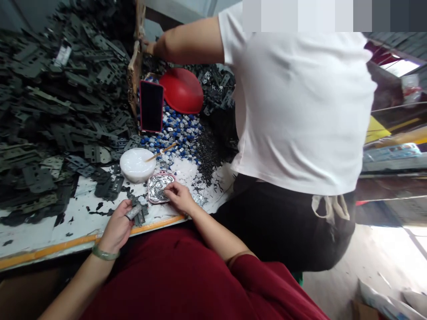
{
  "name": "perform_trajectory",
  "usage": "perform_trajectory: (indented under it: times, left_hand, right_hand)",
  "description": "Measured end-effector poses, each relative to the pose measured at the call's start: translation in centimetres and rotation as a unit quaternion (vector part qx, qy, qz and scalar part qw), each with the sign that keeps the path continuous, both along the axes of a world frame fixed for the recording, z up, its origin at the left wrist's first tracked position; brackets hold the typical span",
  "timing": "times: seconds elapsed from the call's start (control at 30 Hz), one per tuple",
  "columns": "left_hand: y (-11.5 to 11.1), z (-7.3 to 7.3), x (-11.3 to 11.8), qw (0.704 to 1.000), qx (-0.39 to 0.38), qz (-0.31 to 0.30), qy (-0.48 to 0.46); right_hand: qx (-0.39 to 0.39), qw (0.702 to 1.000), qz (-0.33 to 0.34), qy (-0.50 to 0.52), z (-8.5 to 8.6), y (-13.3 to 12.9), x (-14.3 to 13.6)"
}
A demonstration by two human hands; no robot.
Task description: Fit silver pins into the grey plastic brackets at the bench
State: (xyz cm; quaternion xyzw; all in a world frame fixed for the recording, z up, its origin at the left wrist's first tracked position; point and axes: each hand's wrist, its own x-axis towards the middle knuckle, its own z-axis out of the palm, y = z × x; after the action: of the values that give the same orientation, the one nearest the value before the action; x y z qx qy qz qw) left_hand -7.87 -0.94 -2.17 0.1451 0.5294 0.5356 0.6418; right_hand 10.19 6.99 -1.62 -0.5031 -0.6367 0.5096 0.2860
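Observation:
My left hand (117, 226), one finger wrapped in greyish tape, is closed on a dark grey metal bracket (143, 215) just above the table's front edge. Its wrist carries a green bangle (105, 253). My right hand (181, 198) reaches into a small pink-rimmed tray (149, 195) full of small silver metal pieces (157, 186). Its thumb and fingertips are pinched together there; anything between them is too small to make out. Just behind the tray stands a round white tub (133, 166), with a thin brown stick (162, 152) resting across its rim.
Dark metal brackets (90, 89) are heaped high at left. Behind the tray lie blue-and-white small parts (182, 129), a phone (151, 106), a red bowl (185, 91) and black bits (210, 153). A co-worker in a white shirt (300, 102) stands close at right, one arm stretched across the back.

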Motion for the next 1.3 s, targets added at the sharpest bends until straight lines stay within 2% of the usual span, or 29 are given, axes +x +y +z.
perform_trajectory:
  times: [0.17, 0.3, 0.37, 0.47, 0.6, 0.67, 0.77, 0.87, 0.93, 0.97, 1.03, 1.13, 1.2, 1.3]
  left_hand:
    - [-0.1, -0.2, -0.2, 1.000, 0.000, -0.003, -0.007]
    - [-0.2, -0.3, -0.2, 1.000, -0.004, -0.007, -0.010]
    - [-0.2, -0.2, -0.2, 1.000, 0.001, -0.007, -0.009]
    - [-0.2, -0.2, 0.0, 1.000, 0.004, -0.010, -0.007]
    - [0.0, 0.0, 0.2, 1.000, -0.002, -0.010, -0.003]
    - [0.0, 0.1, 0.2, 1.000, 0.003, -0.003, -0.007]
    - [0.1, 0.1, 0.2, 1.000, 0.012, 0.007, -0.015]
    - [0.2, 0.0, 0.3, 1.000, 0.005, 0.014, -0.021]
    - [0.2, -0.1, 0.5, 0.999, 0.002, 0.025, -0.024]
    - [0.1, -0.1, 0.6, 0.999, 0.004, 0.032, -0.025]
    - [0.1, 0.0, 0.9, 0.999, 0.010, 0.042, -0.028]
    - [0.1, 0.1, 1.4, 0.998, 0.015, 0.052, -0.023]
    - [0.1, 0.4, 1.6, 0.998, 0.020, 0.055, -0.017]
    - [-0.1, 1.0, 1.7, 0.998, 0.026, 0.052, -0.011]
  right_hand:
    - [0.024, 0.994, -0.105, -0.029, -0.3, 1.4, 1.7]
    - [0.086, 0.976, -0.151, -0.135, 0.4, 4.5, 2.9]
    - [0.139, 0.954, -0.142, -0.225, 1.1, 6.9, 3.2]
    - [0.196, 0.902, -0.105, -0.371, 2.2, 10.6, 2.7]
    - [0.196, 0.841, -0.006, -0.505, 2.7, 14.3, 1.6]
    - [0.188, 0.828, 0.020, -0.527, 2.8, 15.3, 1.4]
    - [0.182, 0.841, -0.006, -0.509, 3.2, 15.8, 1.5]
    - [0.187, 0.881, -0.093, -0.424, 3.5, 14.1, 1.5]
    - [0.186, 0.917, -0.133, -0.328, 3.5, 11.0, 1.2]
    - [0.182, 0.936, -0.132, -0.271, 3.3, 8.9, 0.8]
    - [0.175, 0.967, -0.080, -0.164, 2.6, 4.5, -0.5]
    - [0.198, 0.975, 0.035, -0.091, 1.2, -0.8, -2.7]
    - [0.209, 0.970, 0.073, -0.100, 0.7, -2.6, -3.7]
    - [0.230, 0.959, 0.093, -0.136, 0.7, -3.6, -4.0]
